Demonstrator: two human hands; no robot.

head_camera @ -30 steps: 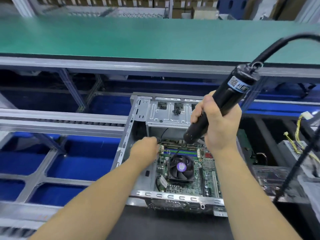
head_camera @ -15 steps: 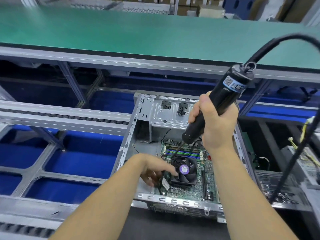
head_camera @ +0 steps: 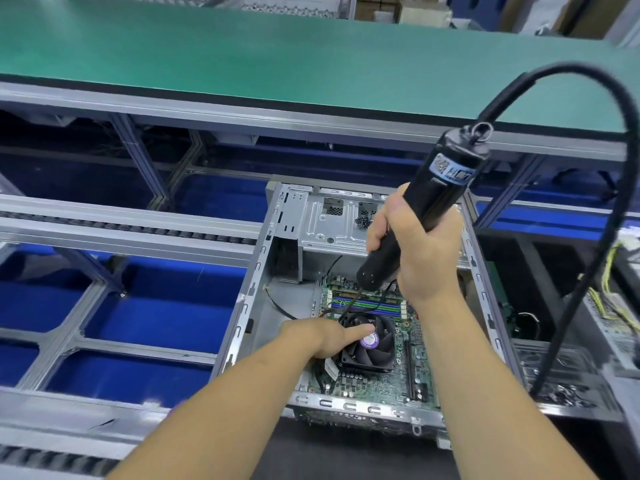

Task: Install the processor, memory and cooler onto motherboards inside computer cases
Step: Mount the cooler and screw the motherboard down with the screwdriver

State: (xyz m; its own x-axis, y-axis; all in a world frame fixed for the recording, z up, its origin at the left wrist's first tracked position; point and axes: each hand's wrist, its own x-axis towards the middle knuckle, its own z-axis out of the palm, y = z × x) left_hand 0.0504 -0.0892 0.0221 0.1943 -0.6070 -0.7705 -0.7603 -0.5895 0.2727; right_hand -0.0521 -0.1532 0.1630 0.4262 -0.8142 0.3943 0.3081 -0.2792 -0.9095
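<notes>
An open grey computer case [head_camera: 256,292] lies in front of me with a green motherboard [head_camera: 377,386] inside. A black cooler fan [head_camera: 375,344] with a purple centre sticker sits on the board, below the blue and green memory slots [head_camera: 367,304]. My left hand [head_camera: 325,336] rests on the fan's left edge, its forefinger stretched out to the purple sticker. My right hand [head_camera: 419,251] grips a black electric screwdriver [head_camera: 433,202], tilted, with its thin bit reaching down to the fan's upper left corner.
The screwdriver's thick black cable [head_camera: 620,188] loops up and down the right side. A green bench top [head_camera: 277,53] runs across the back. Grey conveyor rails [head_camera: 121,230] and blue bins [head_camera: 156,306] lie left. A second case with yellow wires [head_camera: 609,299] stands right.
My left hand moved from the case's left wall down onto the cooler fan and stretched a finger over it. The screwdriver in my right hand stayed over the fan's upper left corner.
</notes>
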